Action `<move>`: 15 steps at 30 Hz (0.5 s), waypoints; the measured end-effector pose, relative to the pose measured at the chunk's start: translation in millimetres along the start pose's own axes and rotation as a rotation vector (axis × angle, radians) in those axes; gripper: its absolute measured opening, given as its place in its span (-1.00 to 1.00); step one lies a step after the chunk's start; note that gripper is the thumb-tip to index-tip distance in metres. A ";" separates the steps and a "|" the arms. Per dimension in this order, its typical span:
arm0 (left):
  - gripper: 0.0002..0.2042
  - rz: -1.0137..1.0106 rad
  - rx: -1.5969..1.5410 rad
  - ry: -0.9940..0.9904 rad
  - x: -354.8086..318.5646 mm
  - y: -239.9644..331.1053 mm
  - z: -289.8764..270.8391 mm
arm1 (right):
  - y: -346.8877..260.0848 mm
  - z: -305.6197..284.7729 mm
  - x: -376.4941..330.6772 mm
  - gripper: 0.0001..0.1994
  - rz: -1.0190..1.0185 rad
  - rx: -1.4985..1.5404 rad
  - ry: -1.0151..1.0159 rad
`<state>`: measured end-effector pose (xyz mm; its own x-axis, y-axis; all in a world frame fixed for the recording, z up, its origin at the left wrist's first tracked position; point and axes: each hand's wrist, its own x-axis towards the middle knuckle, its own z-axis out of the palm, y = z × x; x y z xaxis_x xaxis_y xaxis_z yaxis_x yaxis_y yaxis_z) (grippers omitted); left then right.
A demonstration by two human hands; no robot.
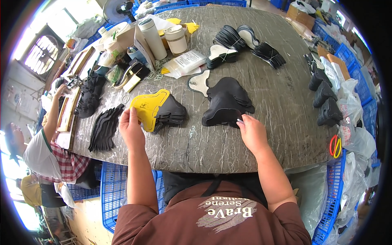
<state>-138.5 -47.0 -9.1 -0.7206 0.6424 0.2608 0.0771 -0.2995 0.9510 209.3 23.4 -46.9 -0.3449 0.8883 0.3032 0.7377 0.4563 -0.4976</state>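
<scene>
My left hand (132,130) pinches the edge of a flat yellow template (150,105) with cut-out slots. The template lies over or just above a stack of black cut pieces (173,110), hiding part of it. In my right hand (253,133) is a thin, pale pen-like tool (240,121), mostly covered by the fingers. Its visible end is close to the lower right edge of a larger pile of black shoe-upper-like pieces (227,98). A whitish piece with a dark border (199,83) touches that pile's upper left side.
Tied black bundles (229,37) lie at the far side, and more black stacks (328,108) line the right edge near yellow-and-red scissors (335,146). A white bottle (152,38) and a lidded cup (176,39) stand far left. Another person (53,151) works at left.
</scene>
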 end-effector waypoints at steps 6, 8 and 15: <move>-0.82 0.027 -0.069 0.048 -12.3 11.5 -4.5 | -11.3 -25.4 -21.1 -0.75 0.342 0.633 -0.498; -0.81 -0.036 0.166 -0.024 -28.3 16.8 5.9 | -16.3 -22.4 -40.4 -0.72 0.243 0.544 -0.451; -0.67 -0.154 0.668 -0.718 -106.5 -1.4 70.5 | -41.1 -39.2 -66.8 -0.42 0.056 0.105 -0.377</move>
<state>-13.3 -65.2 -26.5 -0.1839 0.9819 -0.0447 0.5495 0.1404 0.8236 224.8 -56.8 -14.8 -0.5090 0.8600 -0.0372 0.7050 0.3916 -0.5912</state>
